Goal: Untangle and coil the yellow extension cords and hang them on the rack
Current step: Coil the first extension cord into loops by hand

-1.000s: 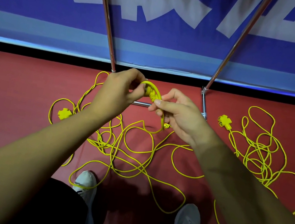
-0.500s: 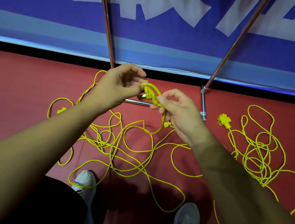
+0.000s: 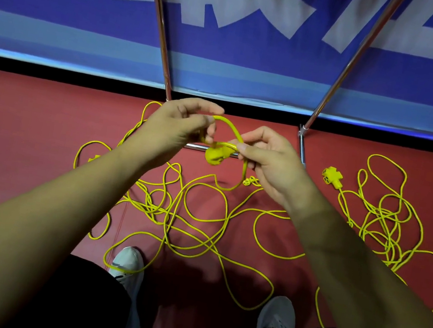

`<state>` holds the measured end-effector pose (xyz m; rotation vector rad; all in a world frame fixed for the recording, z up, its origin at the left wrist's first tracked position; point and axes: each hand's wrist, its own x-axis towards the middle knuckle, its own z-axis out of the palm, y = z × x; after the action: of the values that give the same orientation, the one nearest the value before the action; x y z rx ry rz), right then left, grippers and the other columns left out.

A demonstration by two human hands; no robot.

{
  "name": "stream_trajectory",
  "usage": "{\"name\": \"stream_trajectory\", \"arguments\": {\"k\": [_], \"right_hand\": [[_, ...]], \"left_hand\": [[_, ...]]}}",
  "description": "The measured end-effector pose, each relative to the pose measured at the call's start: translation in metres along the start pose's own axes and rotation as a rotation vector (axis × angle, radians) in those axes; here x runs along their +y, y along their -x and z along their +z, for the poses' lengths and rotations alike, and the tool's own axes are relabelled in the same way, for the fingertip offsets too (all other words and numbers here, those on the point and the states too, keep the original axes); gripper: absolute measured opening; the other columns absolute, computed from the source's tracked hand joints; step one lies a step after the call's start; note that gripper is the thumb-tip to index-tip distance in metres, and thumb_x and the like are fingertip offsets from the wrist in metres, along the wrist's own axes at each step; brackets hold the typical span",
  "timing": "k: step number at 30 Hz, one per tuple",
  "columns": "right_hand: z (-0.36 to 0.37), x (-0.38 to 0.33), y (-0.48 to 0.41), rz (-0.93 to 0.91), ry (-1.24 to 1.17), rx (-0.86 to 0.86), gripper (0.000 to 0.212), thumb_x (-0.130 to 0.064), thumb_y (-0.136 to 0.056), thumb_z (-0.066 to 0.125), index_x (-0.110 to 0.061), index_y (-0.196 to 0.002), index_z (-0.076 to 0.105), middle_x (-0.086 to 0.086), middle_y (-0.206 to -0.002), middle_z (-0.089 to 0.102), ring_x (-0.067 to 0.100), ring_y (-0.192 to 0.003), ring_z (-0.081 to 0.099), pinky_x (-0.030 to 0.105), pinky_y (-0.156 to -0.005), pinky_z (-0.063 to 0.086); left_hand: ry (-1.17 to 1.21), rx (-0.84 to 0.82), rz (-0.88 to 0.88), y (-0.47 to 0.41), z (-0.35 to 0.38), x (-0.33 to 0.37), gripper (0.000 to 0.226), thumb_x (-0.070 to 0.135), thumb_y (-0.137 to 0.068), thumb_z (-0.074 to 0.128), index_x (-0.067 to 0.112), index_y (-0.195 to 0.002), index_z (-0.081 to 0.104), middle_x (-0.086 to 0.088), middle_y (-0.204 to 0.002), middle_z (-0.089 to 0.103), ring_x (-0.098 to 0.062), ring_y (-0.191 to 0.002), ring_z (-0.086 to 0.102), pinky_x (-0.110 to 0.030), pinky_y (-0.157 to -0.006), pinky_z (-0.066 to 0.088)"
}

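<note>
Left hand (image 3: 178, 125) and right hand (image 3: 270, 162) pinch a thin yellow cord loop (image 3: 232, 130); easing its chunky yellow plug (image 3: 215, 156) through slowly should avoid tightening it.

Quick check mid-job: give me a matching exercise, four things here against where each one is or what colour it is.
Things:
1 plug
2 socket block
3 left shoe
4 banner

Place or colour:
A blue with white shapes
B on the floor, right of the right hand
C hanging from the cord that the left hand and right hand pinch
D a loop of cord lies across it

Pairs: 1-C, 2-B, 3-D, 4-A
</note>
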<state>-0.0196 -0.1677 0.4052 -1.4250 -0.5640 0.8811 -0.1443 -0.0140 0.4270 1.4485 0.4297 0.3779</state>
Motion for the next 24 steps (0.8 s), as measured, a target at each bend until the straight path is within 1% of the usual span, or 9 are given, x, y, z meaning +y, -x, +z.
{"name": "stream_trajectory", "arguments": {"k": [2,6,9,12,14,16,20,22,24], "right_hand": [[-0.0033,-0.0014,-0.0008,-0.002,0.01,-0.005,0.015,0.005,-0.089,0.061,-0.008,-0.09,0.055,0.022,-0.089,0.067,0.008,-0.061,0.055,0.02,-0.053,0.033],[-0.0051,0.0026,-0.0001,0.051,0.11,-0.072,0.017,0.004,-0.086,0.067,-0.007,-0.098,0.065,0.002,-0.069,0.068,0.01,-0.064,0.057,0.019,-0.059,0.04],[-0.0075,0.0049,0.0004,0.041,0.356,-0.073,0.01,0.002,-0.086,0.067,-0.006,-0.091,0.07,0.003,-0.066,0.067,0.006,-0.058,0.058,0.016,-0.058,0.042],[-0.007,0.0019,0.0035,0.004,0.36,-0.065,0.01,0.002,-0.088,0.065,-0.001,-0.096,0.071,0.012,-0.071,0.069,0.003,-0.056,0.059,0.013,-0.054,0.043],[-0.0057,-0.0003,0.0047,0.0,0.381,-0.059,0.012,0.002,-0.089,0.064,0.002,-0.099,0.071,0.019,-0.077,0.07,0.002,-0.057,0.059,0.011,-0.053,0.042],[-0.005,0.0005,0.0045,-0.001,0.442,-0.039,0.011,-0.002,-0.089,0.066,-0.001,-0.098,0.072,0.02,-0.08,0.072,0.003,-0.059,0.06,0.012,-0.053,0.041],[-0.0069,0.007,0.0007,-0.174,0.673,0.112,0.012,-0.018,-0.084,0.074,-0.022,-0.095,0.078,-0.009,-0.078,0.063,0.003,-0.079,0.056,0.014,-0.071,0.043],[-0.0069,0.0059,-0.0006,-0.177,0.582,0.163,0.012,-0.016,-0.085,0.073,-0.021,-0.095,0.077,-0.005,-0.076,0.068,0.005,-0.07,0.062,0.017,-0.068,0.048],[-0.0053,0.0048,-0.0003,-0.136,0.427,0.15,0.013,-0.006,-0.088,0.067,-0.015,-0.095,0.073,0.005,-0.071,0.07,0.007,-0.061,0.065,0.019,-0.061,0.051]], "left_hand": [[-0.044,-0.003,-0.012,-0.0016,-0.0016,-0.0019,0.022,-0.003,-0.098,0.048,0.008,-0.111,0.062,-0.001,-0.067,0.063,-0.019,-0.068,0.058,-0.019,-0.059,0.045],[-0.296,0.03,0.048,-0.0044,-0.0089,-0.0069,0.017,0.002,-0.1,0.05,0.009,-0.108,0.064,0.002,-0.071,0.064,-0.011,-0.071,0.057,-0.018,-0.063,0.041],[-0.619,-0.019,0.15,-0.0027,-0.0083,-0.0093,0.011,0.01,-0.099,0.055,0.011,-0.106,0.064,0.002,-0.074,0.063,-0.005,-0.067,0.057,-0.018,-0.065,0.043],[-0.775,-0.098,0.206,-0.0005,-0.0055,-0.0095,0.012,0.025,-0.093,0.069,0.019,-0.102,0.065,0.005,-0.063,0.048,-0.008,-0.057,0.042,-0.023,-0.057,0.035],[-0.698,-0.093,0.14,-0.0011,-0.0019,-0.0083,0.01,0.019,-0.092,0.069,0.016,-0.101,0.066,0.01,-0.058,0.043,-0.003,-0.053,0.039,-0.018,-0.053,0.033],[-0.493,-0.044,0.015,-0.0032,-0.0008,-0.0072,0.012,0.008,-0.093,0.067,0.008,-0.104,0.065,0.012,-0.054,0.046,-0.001,-0.05,0.041,-0.014,-0.053,0.037],[-0.2,0.043,-0.12,-0.0047,-0.0013,-0.0063,0.009,0.001,-0.093,0.06,0.008,-0.099,0.061,0.007,-0.047,0.037,-0.01,-0.041,0.034,-0.019,-0.045,0.03],[-0.127,0.082,-0.18,-0.0058,-0.0014,-0.0071,0.011,0.001,-0.095,0.055,0.011,-0.097,0.06,0.005,-0.047,0.036,-0.013,-0.041,0.037,-0.02,-0.046,0.03],[-0.071,0.092,-0.266,-0.0058,0.0001,-0.0073,0.014,0.004,-0.096,0.049,0.013,-0.095,0.059,0.003,-0.049,0.04,-0.015,-0.044,0.045,-0.021,-0.048,0.032]]}}
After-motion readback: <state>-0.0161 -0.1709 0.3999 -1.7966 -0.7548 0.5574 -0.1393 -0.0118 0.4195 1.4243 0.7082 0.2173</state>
